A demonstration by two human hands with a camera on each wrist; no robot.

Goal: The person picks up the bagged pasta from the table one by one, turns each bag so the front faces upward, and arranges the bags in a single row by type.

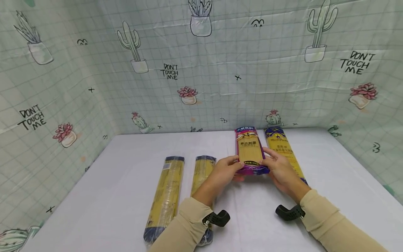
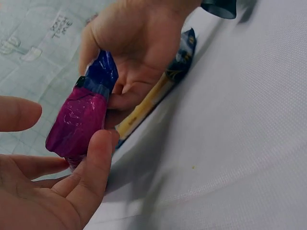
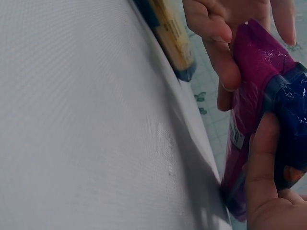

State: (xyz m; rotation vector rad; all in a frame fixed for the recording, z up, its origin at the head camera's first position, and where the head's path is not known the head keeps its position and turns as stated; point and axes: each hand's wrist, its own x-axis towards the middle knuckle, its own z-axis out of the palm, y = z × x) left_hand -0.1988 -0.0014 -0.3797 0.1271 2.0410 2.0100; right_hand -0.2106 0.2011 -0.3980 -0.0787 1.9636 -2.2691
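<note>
A purple and blue packet of spaghetti (image 1: 250, 148) with a clear window is held between both hands, its far end leaning away. My left hand (image 1: 224, 172) grips its near left corner, thumb over the front and fingers underneath. At the near right corner my right hand (image 1: 281, 170) holds it the same way. In the left wrist view the packet's purple end (image 2: 79, 120) lies against the left fingertips (image 2: 100, 143). The right wrist view shows its blue side (image 3: 290, 129) beside the right hand's finger.
A yellow and blue spaghetti packet (image 1: 284, 148) lies right of the held one, partly behind the right hand. Two long yellow packets with dark blue ends, one far left (image 1: 167, 196) and one (image 1: 203, 171) under the left forearm, lie on the white table (image 1: 119, 196). A patterned cloth (image 1: 214, 87) hangs behind.
</note>
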